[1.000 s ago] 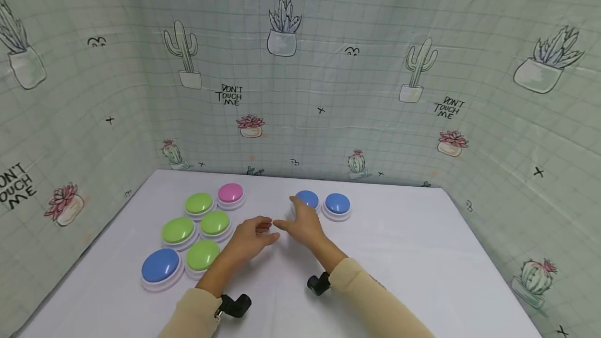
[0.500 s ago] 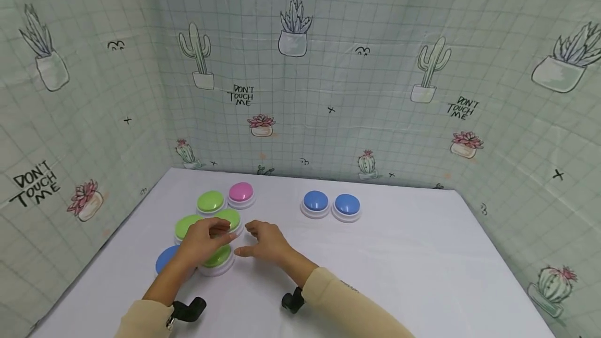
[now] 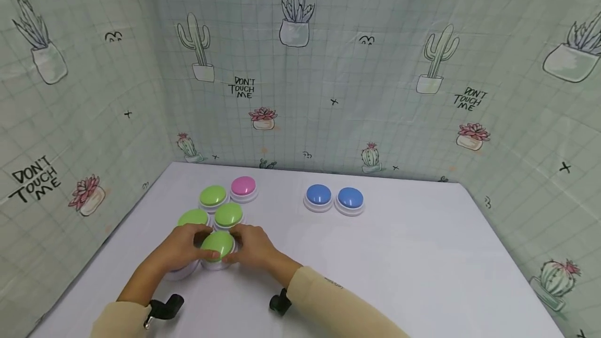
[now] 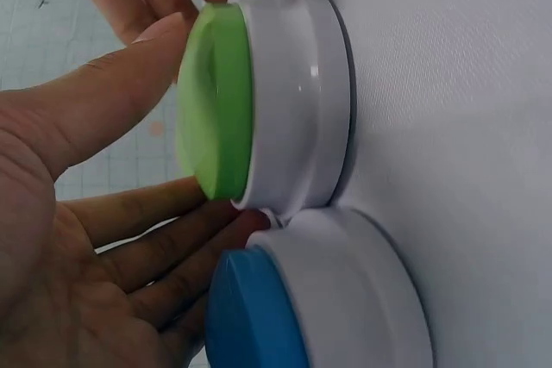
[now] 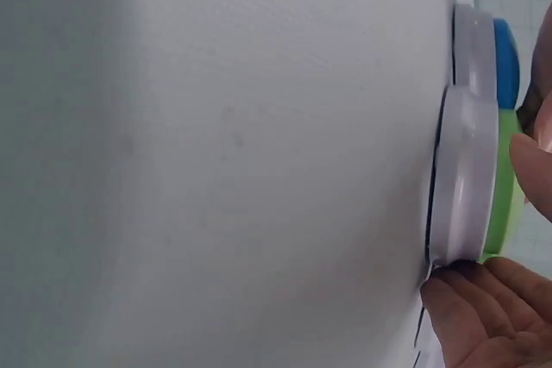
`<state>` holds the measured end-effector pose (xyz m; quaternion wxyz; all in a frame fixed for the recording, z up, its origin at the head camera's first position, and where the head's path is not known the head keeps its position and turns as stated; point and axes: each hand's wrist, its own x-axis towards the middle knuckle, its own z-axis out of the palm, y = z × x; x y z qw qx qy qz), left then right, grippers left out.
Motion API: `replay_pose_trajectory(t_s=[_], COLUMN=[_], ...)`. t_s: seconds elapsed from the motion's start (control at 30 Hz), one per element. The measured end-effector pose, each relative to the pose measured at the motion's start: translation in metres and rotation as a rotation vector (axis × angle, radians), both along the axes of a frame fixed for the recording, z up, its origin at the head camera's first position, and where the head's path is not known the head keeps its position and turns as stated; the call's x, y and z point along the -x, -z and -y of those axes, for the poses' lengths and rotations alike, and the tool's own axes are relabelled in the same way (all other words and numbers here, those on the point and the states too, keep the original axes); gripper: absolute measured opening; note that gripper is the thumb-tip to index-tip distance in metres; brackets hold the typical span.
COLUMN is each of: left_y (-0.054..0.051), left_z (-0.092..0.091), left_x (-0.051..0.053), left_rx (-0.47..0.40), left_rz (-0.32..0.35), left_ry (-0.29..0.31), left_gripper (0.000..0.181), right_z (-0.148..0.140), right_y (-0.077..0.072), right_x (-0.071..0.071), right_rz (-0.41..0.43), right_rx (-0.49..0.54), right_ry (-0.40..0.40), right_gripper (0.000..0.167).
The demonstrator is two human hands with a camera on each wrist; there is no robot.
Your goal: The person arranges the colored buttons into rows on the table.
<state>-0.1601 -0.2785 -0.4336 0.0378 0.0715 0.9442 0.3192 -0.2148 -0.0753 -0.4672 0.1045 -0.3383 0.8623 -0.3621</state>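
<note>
In the head view, a green push button (image 3: pixel 218 244) with a white round base stands on the white table between the two hands. The left hand (image 3: pixel 180 246) is curled round its left side, thumb at the front. My right hand (image 3: pixel 253 246) grips it from the right. The left wrist view shows the base of this green button (image 4: pixel 293 101) on the tabletop, with a blue button (image 4: pixel 254 316) touching it. The left forearm and hand hide most of that blue button in the head view. In the right wrist view, right fingers (image 5: pixel 470 308) press against the white base.
Behind the hands stand more green buttons (image 3: pixel 228 215) and a pink button (image 3: pixel 243 186). Two blue buttons (image 3: pixel 319 195) sit side by side farther right. A cactus-print cloth (image 3: pixel 296 82) walls the back and sides of the white table (image 3: pixel 399 254).
Both hands have moved left and forward from the blue pair, then down onto the front green button. They have come together around it. The head view has shifted slightly.
</note>
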Motion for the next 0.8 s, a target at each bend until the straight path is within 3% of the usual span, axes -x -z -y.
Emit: replay_pose_trajectory(t_s=[0.17,0.43,0.8], left_y=[-0.001,0.003,0.008], left_z=[0.004,0.002,-0.006], left_x=[0.004,0.006,0.001], left_rx=[-0.002,0.033,0.031], left_rz=[0.007,0.078,0.008], left_ry=[0.043,-0.032,-0.028], left_gripper=[0.064,0.070,0.064], right_z=[0.002,0.010,0.001], right_y=[0.001,0.004,0.007], right_x=[0.004,0.000,-0.001], right_rz=[-0.029,-0.017,0.003], right_rx=[0.013,-0.024,0.023], right_ry=[0.011,0.088,0.123], right_gripper=[0.055,0.054,0.055])
